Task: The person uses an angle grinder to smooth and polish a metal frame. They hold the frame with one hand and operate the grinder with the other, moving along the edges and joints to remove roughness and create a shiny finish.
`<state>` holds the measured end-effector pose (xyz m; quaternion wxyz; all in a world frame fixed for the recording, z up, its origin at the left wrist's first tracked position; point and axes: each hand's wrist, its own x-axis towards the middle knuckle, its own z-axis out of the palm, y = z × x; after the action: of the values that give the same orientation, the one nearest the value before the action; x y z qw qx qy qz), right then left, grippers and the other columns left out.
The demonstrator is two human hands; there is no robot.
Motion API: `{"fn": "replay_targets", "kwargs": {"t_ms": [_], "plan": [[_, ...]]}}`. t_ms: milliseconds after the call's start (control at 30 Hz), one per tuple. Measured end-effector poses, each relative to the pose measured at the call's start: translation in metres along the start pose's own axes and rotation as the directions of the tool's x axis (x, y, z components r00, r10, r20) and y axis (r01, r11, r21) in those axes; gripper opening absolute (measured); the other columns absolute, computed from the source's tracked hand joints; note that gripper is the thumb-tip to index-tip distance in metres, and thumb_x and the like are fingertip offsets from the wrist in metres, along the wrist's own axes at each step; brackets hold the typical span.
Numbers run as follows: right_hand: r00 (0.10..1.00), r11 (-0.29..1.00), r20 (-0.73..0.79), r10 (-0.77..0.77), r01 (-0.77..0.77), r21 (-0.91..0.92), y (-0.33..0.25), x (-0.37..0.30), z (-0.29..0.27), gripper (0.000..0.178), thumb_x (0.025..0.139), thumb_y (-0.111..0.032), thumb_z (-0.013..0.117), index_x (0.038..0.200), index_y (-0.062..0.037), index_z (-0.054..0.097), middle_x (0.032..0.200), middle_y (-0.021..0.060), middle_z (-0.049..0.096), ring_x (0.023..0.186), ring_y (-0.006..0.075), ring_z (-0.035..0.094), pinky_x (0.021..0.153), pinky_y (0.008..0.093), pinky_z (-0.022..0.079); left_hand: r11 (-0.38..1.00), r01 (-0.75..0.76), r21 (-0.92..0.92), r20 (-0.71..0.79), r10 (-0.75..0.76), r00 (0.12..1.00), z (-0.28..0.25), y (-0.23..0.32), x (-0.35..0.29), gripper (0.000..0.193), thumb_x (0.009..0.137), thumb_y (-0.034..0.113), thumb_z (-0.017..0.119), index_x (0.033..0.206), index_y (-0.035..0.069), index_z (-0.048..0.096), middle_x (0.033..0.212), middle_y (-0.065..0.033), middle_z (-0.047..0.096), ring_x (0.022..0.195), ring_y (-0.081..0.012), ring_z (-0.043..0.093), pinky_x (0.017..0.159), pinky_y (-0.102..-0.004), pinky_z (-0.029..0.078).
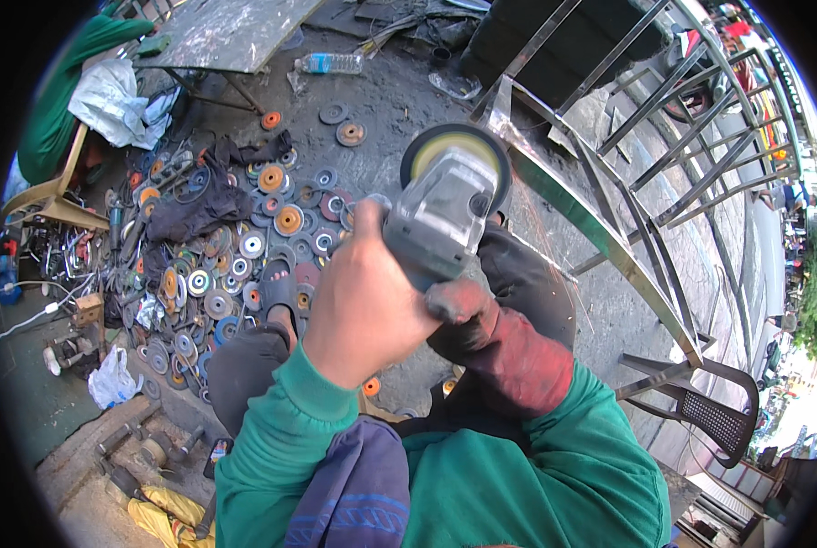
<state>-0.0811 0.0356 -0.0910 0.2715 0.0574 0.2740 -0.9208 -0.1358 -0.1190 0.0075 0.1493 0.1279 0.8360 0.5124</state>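
An angle grinder with a dark grey body is raised in front of me. Its round disc, black-rimmed with a yellowish middle, looks blurred as if spinning. Bare, my left hand wraps the grinder's left side, thumb up. My right hand, in a worn red glove, is closed at the rear end of the tool; part of its grip is hidden. The disc's right edge meets or nearly meets a bare metal frame, and faint orange streaks like sparks fall beside it.
Many used grinding discs litter the ground at left, with a dark cloth on them. A plastic bottle lies ahead near a metal-topped table. A green-sleeved person is far left. A black chair stands at right.
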Motion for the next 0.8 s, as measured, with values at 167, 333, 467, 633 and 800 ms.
{"fn": "replay_targets", "kwargs": {"t_ms": [167, 333, 467, 633, 800], "plan": [[0.999, 0.999, 0.022, 0.048, -0.048, 0.004, -0.001, 0.001, 0.008, 0.084, 0.08, -0.024, 0.081, 0.156, -0.0028, 0.053, 0.149, 0.0122, 0.063, 0.135, 0.0261, 0.062, 0.118, 0.0437, 0.045, 0.999, 0.001, 0.04, -0.035, 0.001, 0.999, 0.0, -0.005, -0.003, 0.096, 0.07, 0.047, 0.1, 0.124, -0.009, 0.044, 0.103, -0.0319, 0.073, 0.101, -0.0482, 0.075, 0.085, -0.0516, 0.061], [0.996, 0.997, -0.027, 0.081, -0.081, 0.018, 0.003, -0.001, 0.002, 0.081, 0.08, -0.023, 0.081, 0.154, -0.0027, 0.054, 0.146, 0.0116, 0.064, 0.132, 0.0257, 0.063, 0.117, 0.0448, 0.047, 0.999, -0.023, -0.03, -0.027, 0.022, 0.999, 0.001, -0.009, -0.002, 0.099, 0.071, 0.046, 0.099, 0.129, -0.01, 0.043, 0.107, -0.0331, 0.072, 0.101, -0.049, 0.075, 0.085, -0.0524, 0.06], [1.0, 0.998, 0.028, -0.007, 0.009, -0.055, 0.008, 0.0, -0.005, 0.078, 0.08, -0.022, 0.081, 0.151, -0.0013, 0.057, 0.143, 0.0124, 0.067, 0.13, 0.0264, 0.064, 0.116, 0.0454, 0.047, 1.0, 0.005, 0.008, -0.023, -0.005, 1.0, 0.0, -0.009, -0.005, 0.092, 0.071, 0.047, 0.099, 0.121, -0.008, 0.045, 0.102, -0.0314, 0.073, 0.098, -0.0494, 0.075, 0.082, -0.0525, 0.06], [1.0, 0.999, 0.012, -0.013, 0.013, -0.051, -0.001, -0.004, -0.001, 0.083, 0.079, -0.023, 0.081, 0.155, -0.0037, 0.053, 0.146, 0.0125, 0.065, 0.132, 0.0272, 0.064, 0.118, 0.0449, 0.046, 0.998, 0.0, -0.058, -0.011, -0.001, 1.0, 0.002, -0.011, -0.002, 0.092, 0.072, 0.046, 0.099, 0.122, -0.01, 0.045, 0.104, -0.0312, 0.074, 0.101, -0.0482, 0.075, 0.084, -0.0503, 0.061], [0.999, 0.998, -0.037, -0.008, 0.006, -0.06, -0.006, 0.001, 0.011, 0.084, 0.078, -0.024, 0.081, 0.154, -0.0026, 0.054, 0.144, 0.0114, 0.066, 0.131, 0.0264, 0.064, 0.118, 0.0452, 0.046, 0.994, -0.095, -0.047, -0.039, 0.093, 0.995, 0.002, -0.011, 0.001, 0.091, 0.072, 0.047, 0.098, 0.122, -0.009, 0.046, 0.1, -0.0299, 0.074, 0.099, -0.048, 0.076, 0.083, -0.0506, 0.061]]}}
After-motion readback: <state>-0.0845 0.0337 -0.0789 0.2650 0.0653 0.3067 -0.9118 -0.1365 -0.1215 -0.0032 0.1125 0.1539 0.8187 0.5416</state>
